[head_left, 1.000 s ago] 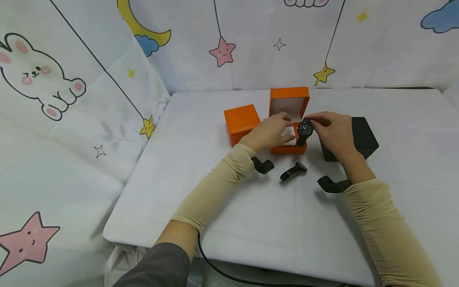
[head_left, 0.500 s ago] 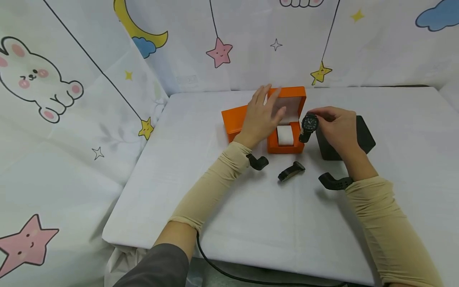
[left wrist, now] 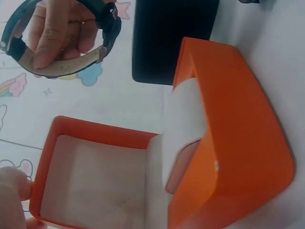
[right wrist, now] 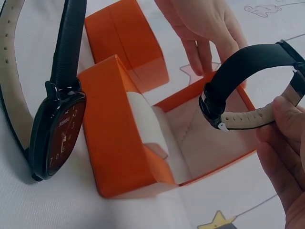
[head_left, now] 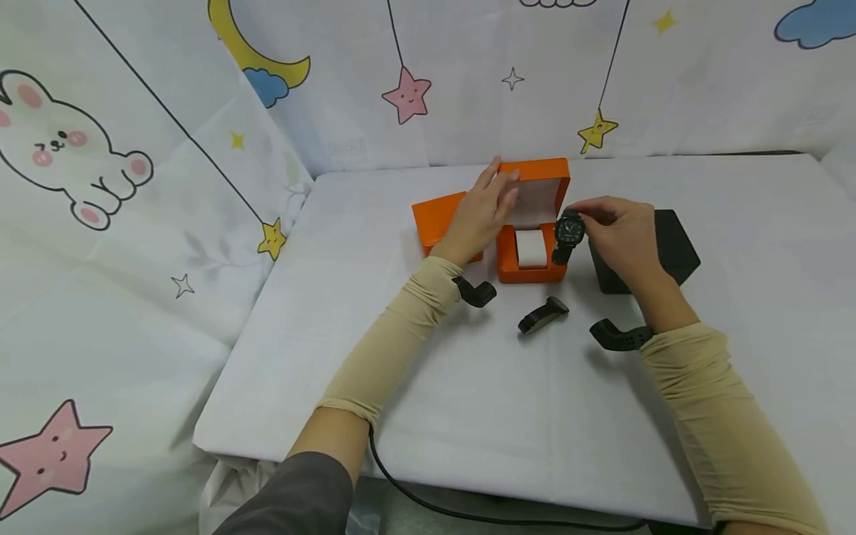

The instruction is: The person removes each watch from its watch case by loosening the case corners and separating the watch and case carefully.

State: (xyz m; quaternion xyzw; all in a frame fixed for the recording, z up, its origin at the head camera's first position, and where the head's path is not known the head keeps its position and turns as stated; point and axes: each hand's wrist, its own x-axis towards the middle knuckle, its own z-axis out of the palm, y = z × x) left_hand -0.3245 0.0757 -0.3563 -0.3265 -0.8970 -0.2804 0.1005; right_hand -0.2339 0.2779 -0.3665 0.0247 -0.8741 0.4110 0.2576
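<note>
My right hand (head_left: 625, 238) pinches a black watch (head_left: 569, 230) by its strap, thumb on the pale inner side in the right wrist view. It hangs beside the right edge of an opened orange watch box (head_left: 531, 275). Inside that box sits a white cushion (head_left: 531, 249). My left hand (head_left: 476, 212) is at the left side of the raised lid (left wrist: 95, 129), fingers fairly straight and touching its edge. A second black watch (head_left: 544, 315) lies on the table in front of the box; its dial and strap loom close in the right wrist view.
A closed orange box (head_left: 438, 215) stands left of the opened one, partly behind my left hand. To the right is a black box (head_left: 677, 249), partly covered by my right hand. A white cloth covers the table (head_left: 468, 386); a printed curtain (head_left: 455, 44) hangs behind.
My left hand has drawn back from the cushion to the lid's left side, uncovering the cushion. The held watch moved slightly away from the box, then back toward its right edge.
</note>
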